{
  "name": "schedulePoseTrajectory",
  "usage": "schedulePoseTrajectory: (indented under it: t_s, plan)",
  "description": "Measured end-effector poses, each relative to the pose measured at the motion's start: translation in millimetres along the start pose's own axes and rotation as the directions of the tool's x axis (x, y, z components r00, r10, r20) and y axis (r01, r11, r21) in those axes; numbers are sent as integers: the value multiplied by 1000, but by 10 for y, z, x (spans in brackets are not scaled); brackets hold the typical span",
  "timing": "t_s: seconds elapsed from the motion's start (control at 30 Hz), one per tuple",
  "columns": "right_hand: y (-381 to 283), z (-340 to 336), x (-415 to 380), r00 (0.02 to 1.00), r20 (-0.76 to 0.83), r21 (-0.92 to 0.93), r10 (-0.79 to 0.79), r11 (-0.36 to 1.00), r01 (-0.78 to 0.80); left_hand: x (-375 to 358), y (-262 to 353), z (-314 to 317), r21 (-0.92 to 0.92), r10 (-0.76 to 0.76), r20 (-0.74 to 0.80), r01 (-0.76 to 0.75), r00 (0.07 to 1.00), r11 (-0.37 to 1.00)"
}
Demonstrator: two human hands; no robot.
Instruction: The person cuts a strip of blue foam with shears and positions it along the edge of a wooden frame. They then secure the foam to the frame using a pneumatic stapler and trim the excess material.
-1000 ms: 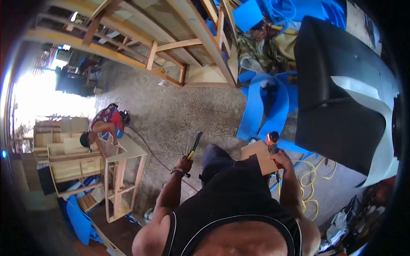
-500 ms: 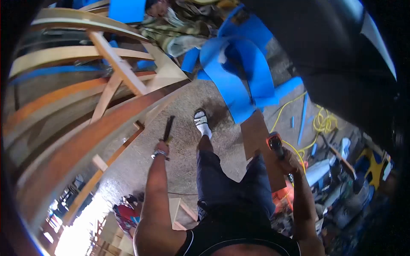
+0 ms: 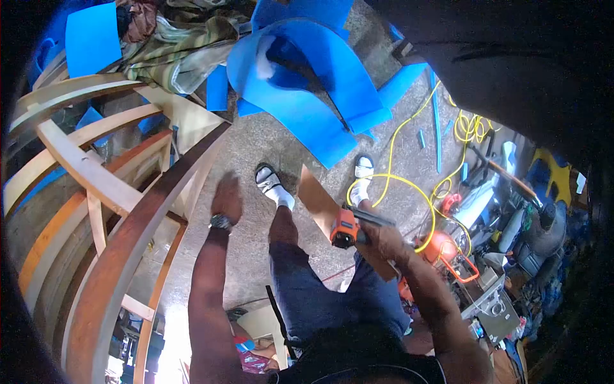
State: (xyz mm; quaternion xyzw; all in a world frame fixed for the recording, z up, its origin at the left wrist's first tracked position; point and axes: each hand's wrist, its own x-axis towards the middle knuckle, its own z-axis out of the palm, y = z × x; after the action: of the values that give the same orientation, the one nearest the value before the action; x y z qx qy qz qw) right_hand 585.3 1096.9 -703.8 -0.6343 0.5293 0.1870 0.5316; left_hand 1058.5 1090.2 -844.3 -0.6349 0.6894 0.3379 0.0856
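Note:
My right hand [image 3: 387, 242] is wrapped round the dark handle of an orange-and-black pneumatic stapler [image 3: 347, 228]. Below the tool lies a strip of thin brown board [image 3: 318, 198], crossing in front of my right leg; what supports it cannot be made out. My left hand [image 3: 227, 200], slightly blurred, is stretched flat with nothing in it, beside a curved wooden frame [image 3: 148, 214]. A long thin black object [image 3: 279, 317] stands out near my left thigh. Yellow hose [image 3: 427, 221] loops close to my right hand.
Large blue foam sheets [image 3: 288, 109] lie on the concrete floor ahead, by striped cloth [image 3: 185, 54]. An orange tank [image 3: 441, 246] and piled tools and scrap occupy the right side. A large dark shape [image 3: 492, 70] fills the upper right. Another person's red clothing [image 3: 259, 363] shows at the bottom.
My left hand, which held a long dark tool, is now open without it. The stapler in my right hand has moved left, and the view has shifted.

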Motion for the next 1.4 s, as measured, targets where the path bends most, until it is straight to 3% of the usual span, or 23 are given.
schedulePoseTrajectory:
  t_s: [0.07,0.2,0.27,0.33,0.37,0.47,0.5,0.53,0.57,0.63,0.67,0.73,0.8,0.83,0.87,0.9,0.97,1.0,1.07,1.13,1.17,1.23,1.4]
  plan:
    - [54,-114,-117,986,-94,-89,-139,988,130,651,479,33,160,271,-48,-260,962,952]
    - [321,-241,-700,972,91,-69,218,975,-213,2237,1226,-142,294,470,-194,-406,861,865]
    - [623,-96,-1072,961,34,-5,274,962,-274,2792,1531,-322,537,418,-185,-265,889,801]
    - [921,42,-1414,878,135,27,459,884,-466,3154,1294,-112,569,147,-125,-50,981,821]
    - [1448,561,-1719,930,-77,209,360,918,-338,3321,1188,-26,603,6,-92,51,996,796]
    - [1613,757,-1907,905,-159,621,395,753,-219,2673,201,1091,720,-34,-32,47,999,693]
    - [1381,569,-1855,913,-146,611,382,760,-220,2047,430,851,676,-125,260,-88,957,731]
    - [1208,406,-1776,919,-136,603,369,767,-219,1563,414,863,609,-152,303,-69,941,790]
    - [1215,340,-1709,869,48,901,492,353,-250,936,320,1001,507,-163,302,-13,939,862]
    - [1284,276,-1591,900,-47,717,433,642,-272,-210,195,1172,337,-235,348,113,908,935]
    - [1290,198,-1508,888,-26,711,460,632,-307,-773,135,1253,271,-295,384,199,875,942]
    - [1520,216,-1271,822,257,967,509,-136,-217,-1782,50,1384,181,-413,473,373,779,910]
    - [1616,105,-826,901,-36,887,431,430,-170,-2621,14,1554,146,-480,558,490,677,860]
    - [1516,-11,-607,907,-52,836,417,515,-189,-3041,-33,1748,134,-461,598,486,655,864]
    - [1418,-131,-380,913,-68,777,402,595,-204,-3476,-108,2028,123,-388,636,408,667,905]
    - [1124,-366,-244,926,-115,682,359,706,-189,-3699,-77,2267,124,-135,610,74,781,989]
    - [581,-742,-39,932,-302,406,200,912,-64,-3762,330,1799,-148,-536,705,836,464,529]
    - [604,-649,29,936,-275,517,219,854,-48,-3628,551,1458,-278,-569,725,920,389,275]
    - [492,-540,56,934,-275,683,230,730,21,-3476,740,926,-481,-533,735,876,420,27]
    - [173,-511,-93,922,-307,794,234,598,112,-3175,744,401,-638,-467,648,764,602,100]
    - [72,-519,-221,935,-248,743,252,669,16,-3167,742,193,-706,-435,592,697,679,126]
    - [-41,-689,-299,950,-163,582,266,804,-125,-3119,673,102,-723,-371,621,687,690,68]
    - [56,-644,-388,935,-348,447,74,889,96,-3072,1055,-161,-626,-382,684,769,622,132]
